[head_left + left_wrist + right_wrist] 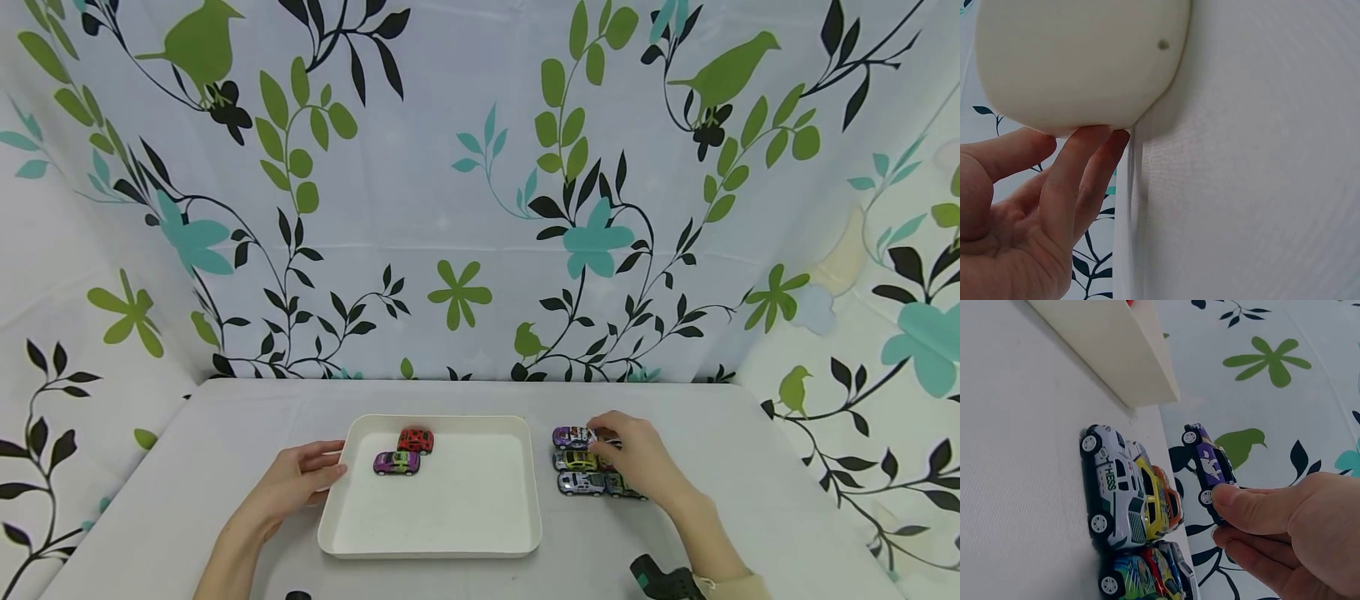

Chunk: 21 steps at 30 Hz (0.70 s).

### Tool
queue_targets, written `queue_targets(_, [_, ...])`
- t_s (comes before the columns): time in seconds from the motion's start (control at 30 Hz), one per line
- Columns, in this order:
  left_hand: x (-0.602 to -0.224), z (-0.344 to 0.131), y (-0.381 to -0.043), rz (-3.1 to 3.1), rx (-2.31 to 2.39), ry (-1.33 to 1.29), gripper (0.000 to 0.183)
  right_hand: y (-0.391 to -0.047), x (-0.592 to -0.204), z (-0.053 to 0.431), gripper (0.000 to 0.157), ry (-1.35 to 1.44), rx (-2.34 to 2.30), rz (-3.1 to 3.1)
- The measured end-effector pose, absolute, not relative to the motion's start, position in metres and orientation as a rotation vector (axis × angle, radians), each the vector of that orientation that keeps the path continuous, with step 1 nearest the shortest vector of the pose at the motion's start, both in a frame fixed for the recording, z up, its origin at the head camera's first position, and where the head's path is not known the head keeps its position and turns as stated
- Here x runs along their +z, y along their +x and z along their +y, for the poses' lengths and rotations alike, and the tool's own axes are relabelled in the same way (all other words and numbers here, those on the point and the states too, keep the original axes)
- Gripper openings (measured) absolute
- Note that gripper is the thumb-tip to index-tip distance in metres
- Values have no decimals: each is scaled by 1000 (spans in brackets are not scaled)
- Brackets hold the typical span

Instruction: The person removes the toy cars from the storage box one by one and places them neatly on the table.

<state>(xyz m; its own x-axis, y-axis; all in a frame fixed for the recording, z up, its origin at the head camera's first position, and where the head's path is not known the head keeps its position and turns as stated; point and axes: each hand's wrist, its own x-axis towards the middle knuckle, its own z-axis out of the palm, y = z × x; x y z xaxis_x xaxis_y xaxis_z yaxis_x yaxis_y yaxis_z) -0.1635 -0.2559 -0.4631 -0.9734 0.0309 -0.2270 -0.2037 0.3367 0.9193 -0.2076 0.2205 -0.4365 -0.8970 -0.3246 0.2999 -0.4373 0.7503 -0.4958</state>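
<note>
Between the thumb and fingers of my right hand [637, 454] I pinch a purple toy car [1209, 464], held up beside the other cars in the right wrist view. Below it a white toy car [581, 483], a yellow toy car [574, 461] and a green toy car [624, 487] stand packed in rows; my hand hides part of the group in the head view. The fingertips of my left hand [296, 482] touch the left edge of a white tray [442, 546]. In the tray sit a red toy car [416, 440] and a purple-and-green toy car [396, 463].
The tray and cars stand on a white table [262, 417]. A patterned cloth [420, 208] with leaves and birds hangs behind it. Near the front edge a small black object [298, 595] shows, and a black device [663, 577] is at my right wrist.
</note>
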Motion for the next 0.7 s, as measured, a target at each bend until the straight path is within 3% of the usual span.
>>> queue_targets(0.7, [-461,-256,-164,2394,1688,-174,53,-213,-439,271,28,518,769,-2758])
